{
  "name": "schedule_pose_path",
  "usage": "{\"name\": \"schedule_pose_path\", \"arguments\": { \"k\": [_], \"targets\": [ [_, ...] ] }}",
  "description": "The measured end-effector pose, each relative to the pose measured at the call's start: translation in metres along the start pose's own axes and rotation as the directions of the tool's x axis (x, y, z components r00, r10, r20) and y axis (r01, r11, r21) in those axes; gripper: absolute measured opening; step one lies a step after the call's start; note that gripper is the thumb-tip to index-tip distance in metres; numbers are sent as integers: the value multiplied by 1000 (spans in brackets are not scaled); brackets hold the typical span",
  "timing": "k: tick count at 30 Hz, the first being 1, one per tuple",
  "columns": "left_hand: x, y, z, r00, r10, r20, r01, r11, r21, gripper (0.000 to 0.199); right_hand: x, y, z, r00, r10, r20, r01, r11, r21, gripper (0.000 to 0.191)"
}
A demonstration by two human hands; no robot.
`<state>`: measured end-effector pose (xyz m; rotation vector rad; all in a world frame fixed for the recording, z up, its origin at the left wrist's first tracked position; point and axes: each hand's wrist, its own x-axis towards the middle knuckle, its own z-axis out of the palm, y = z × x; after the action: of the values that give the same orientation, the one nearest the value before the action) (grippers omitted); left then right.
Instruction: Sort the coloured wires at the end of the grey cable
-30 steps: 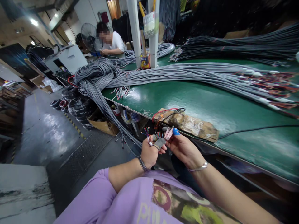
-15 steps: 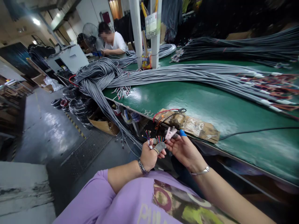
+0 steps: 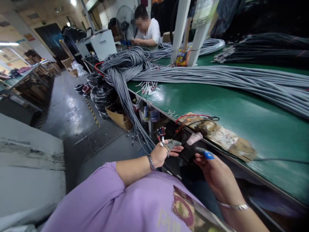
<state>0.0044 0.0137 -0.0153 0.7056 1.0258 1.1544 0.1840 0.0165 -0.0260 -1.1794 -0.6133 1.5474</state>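
My left hand [image 3: 166, 154], with a grey cover on its thumb, grips the end of a cable [image 3: 162, 140]. Thin coloured wires [image 3: 161, 131] fan out of that end above the hand. My right hand [image 3: 214, 167] is a short way off to the right. Its fingers are curled in towards a thumb wrapped in blue and grey; whatever lies between them, if anything, cannot be made out. A pale pinkish piece [image 3: 194, 138], blurred, is at the bench edge above the gap between the hands, apart from both.
A long bundle of grey cables [image 3: 205, 74] lies on the green bench [image 3: 169, 93], some hanging off its left end. Taped cardboard [image 3: 227, 140] with red and black leads sits along the edge. A co-worker [image 3: 147, 30] sits beyond; an open carton [image 3: 119, 116] is on the floor.
My hands have moved apart, the right one drawing back from the left. A fan of coloured wires beside my left thumb no longer shows. The camera view has turned left.
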Motion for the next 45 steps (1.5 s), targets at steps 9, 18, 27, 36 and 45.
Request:
{"name": "schedule_pose_path", "arguments": {
  "k": [9,18,27,36,45],
  "targets": [
    [-25,-19,12,991,-39,126,-23,887,461,21,-43,-1,-1,896,-213,389,391,792,-468,27],
    [-32,-34,8,949,77,307,-259,748,612,21,-48,11,8,841,-324,434,527,671,-522,22],
    [-42,-21,3,959,-106,263,-11,913,408,41,-41,21,8,981,-105,164,119,990,-74,36],
    [-41,-15,-3,949,-139,285,-16,877,481,43,-44,13,3,897,11,442,74,982,-175,39],
    [-43,-8,6,937,-238,255,91,873,480,47,-37,20,5,979,72,191,-72,997,-8,38]
  ]
}}
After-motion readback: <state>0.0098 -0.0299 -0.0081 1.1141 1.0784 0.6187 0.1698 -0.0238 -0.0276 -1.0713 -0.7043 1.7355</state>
